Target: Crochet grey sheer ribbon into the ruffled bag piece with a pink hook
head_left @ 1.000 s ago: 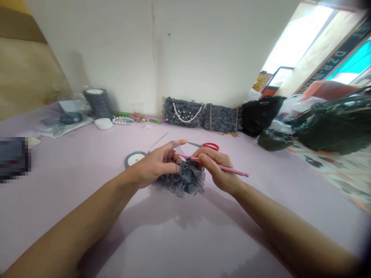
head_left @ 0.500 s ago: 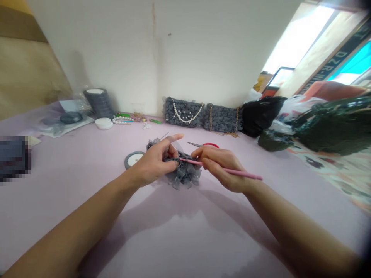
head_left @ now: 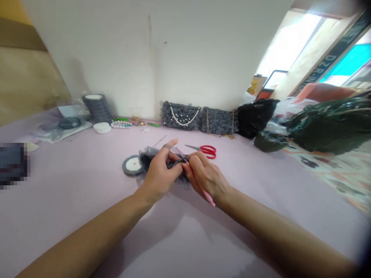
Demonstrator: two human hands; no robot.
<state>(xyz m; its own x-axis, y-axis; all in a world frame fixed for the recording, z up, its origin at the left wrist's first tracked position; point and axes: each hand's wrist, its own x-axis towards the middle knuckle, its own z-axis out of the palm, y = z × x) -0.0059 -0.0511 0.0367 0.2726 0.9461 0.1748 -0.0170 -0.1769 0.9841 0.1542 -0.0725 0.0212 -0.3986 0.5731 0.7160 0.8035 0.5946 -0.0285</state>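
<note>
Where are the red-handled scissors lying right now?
In the head view the red-handled scissors lie on the lilac surface just beyond the right hand, before the grey bags.

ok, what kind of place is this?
Likely a home craft workspace: finished grey bags along the wall, stacked ribbon spools, the left hand holding a grey ruffled piece, the right hand a pink crochet hook.

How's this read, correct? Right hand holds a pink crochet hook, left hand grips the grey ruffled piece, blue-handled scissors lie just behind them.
One slip: the scissors have red handles, not blue, as the head view shows. The rest stands: the right hand holds the pink crochet hook, the left hand grips the grey ruffled piece, scissors just behind.
</note>
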